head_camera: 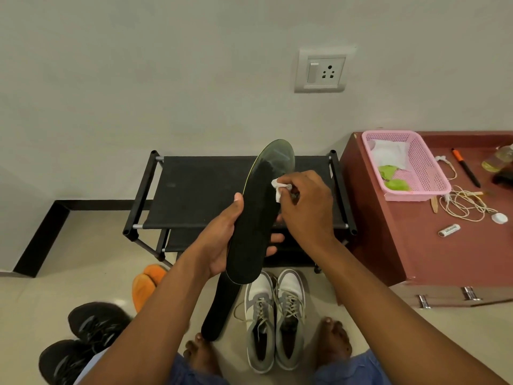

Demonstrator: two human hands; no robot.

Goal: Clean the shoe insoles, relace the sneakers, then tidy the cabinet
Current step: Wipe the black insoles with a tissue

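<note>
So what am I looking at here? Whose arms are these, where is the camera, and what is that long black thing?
There is no machine: a person wears a camera on the head, so it looks down at their own arms. The left hand holds a black shoe insole upright, and the right hand presses a small white wipe against it to clean it. A second insole lies on the floor beside a pair of grey and white sneakers. Behind stands a black shoe rack. At right, a reddish cabinet carries a pink basket, a tangled cord, a pen and a battery.
</note>
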